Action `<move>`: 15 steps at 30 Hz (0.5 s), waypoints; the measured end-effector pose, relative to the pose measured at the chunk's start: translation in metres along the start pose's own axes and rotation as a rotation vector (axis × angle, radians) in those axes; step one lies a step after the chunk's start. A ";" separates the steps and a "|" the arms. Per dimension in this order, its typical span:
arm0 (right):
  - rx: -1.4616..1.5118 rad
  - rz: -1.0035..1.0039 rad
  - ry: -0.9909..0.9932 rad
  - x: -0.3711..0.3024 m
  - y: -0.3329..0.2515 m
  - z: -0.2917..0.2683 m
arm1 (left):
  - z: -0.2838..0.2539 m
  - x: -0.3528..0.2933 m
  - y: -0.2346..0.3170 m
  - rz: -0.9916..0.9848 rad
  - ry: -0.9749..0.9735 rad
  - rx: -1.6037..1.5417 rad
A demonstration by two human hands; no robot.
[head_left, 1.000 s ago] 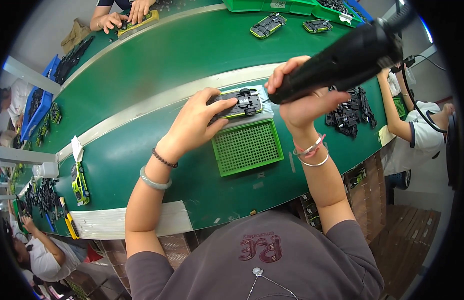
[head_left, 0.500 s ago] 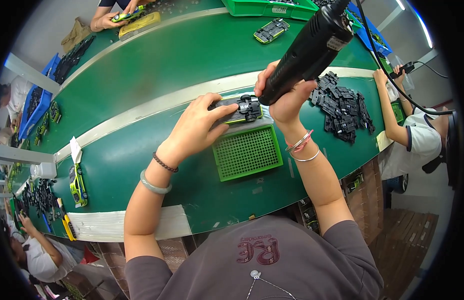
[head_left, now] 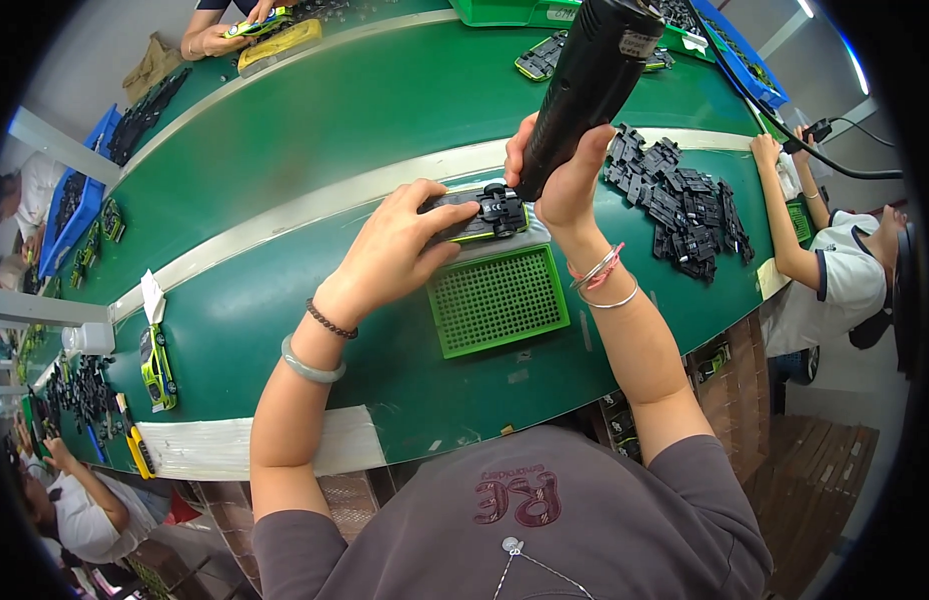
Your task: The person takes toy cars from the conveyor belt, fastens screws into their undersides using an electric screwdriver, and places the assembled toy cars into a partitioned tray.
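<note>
An upside-down toy car (head_left: pixel 502 212) with a black underside and yellow-green body edge lies on the bench in front of me. My left hand (head_left: pixel 400 235) grips it from the left, its index finger stretched along the underside. In my right hand (head_left: pixel 568 185), the fingers wrap round a black electric screwdriver (head_left: pixel 588 90). The tool tilts, its lower end at the car's right end. My hand and the tool hide whether its tip touches a screw. Just below the car lies a green perforated tray (head_left: pixel 500 305).
To the right is a heap of black car chassis parts (head_left: pixel 685 205). Upturned cars (head_left: pixel 540 60) and a green bin (head_left: pixel 505 12) are across the bench. A finished toy car (head_left: pixel 157 368) stands left, near a white sheet (head_left: pixel 255 445). A cable (head_left: pixel 755 100) hangs at right; co-workers sit around.
My right hand and the screwdriver have shifted slightly left, with the tool's top end moving left and up. Part of another upturned car now shows right of the tool. My left hand stays put.
</note>
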State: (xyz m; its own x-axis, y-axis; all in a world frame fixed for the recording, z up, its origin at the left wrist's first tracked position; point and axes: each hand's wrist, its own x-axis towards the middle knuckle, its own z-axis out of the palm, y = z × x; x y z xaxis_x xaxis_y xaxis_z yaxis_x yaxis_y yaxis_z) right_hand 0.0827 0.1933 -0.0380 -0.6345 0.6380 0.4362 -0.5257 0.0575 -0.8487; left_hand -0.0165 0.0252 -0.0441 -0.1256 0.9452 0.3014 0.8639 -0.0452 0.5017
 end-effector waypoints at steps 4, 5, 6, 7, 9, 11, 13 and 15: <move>-0.005 -0.034 -0.025 -0.001 -0.003 0.000 | 0.000 0.000 0.000 -0.001 0.000 -0.007; -0.005 -0.074 -0.020 0.000 -0.006 0.003 | -0.001 0.000 0.000 -0.010 -0.003 -0.009; -0.123 0.013 -0.008 -0.006 -0.016 0.002 | -0.001 0.001 -0.001 -0.010 -0.004 -0.010; -0.079 -0.016 -0.012 -0.010 -0.029 0.005 | 0.000 0.001 -0.003 -0.002 0.019 -0.020; -0.015 -0.015 0.000 -0.028 -0.043 0.005 | 0.000 -0.001 -0.002 0.001 0.032 -0.040; 0.079 0.033 0.037 -0.045 -0.041 -0.003 | 0.003 0.000 -0.004 0.008 0.035 -0.043; 0.093 0.052 0.067 -0.058 -0.031 -0.008 | 0.003 0.000 -0.004 0.006 0.039 -0.035; 0.083 0.054 0.093 -0.064 -0.023 -0.011 | 0.003 0.000 -0.004 0.000 0.036 -0.041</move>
State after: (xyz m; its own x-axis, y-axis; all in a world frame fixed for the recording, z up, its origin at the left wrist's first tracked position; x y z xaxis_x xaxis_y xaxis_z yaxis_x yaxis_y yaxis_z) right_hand 0.1416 0.1595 -0.0498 -0.6099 0.7071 0.3579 -0.5399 -0.0401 -0.8408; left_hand -0.0185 0.0268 -0.0486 -0.1438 0.9328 0.3304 0.8431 -0.0594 0.5345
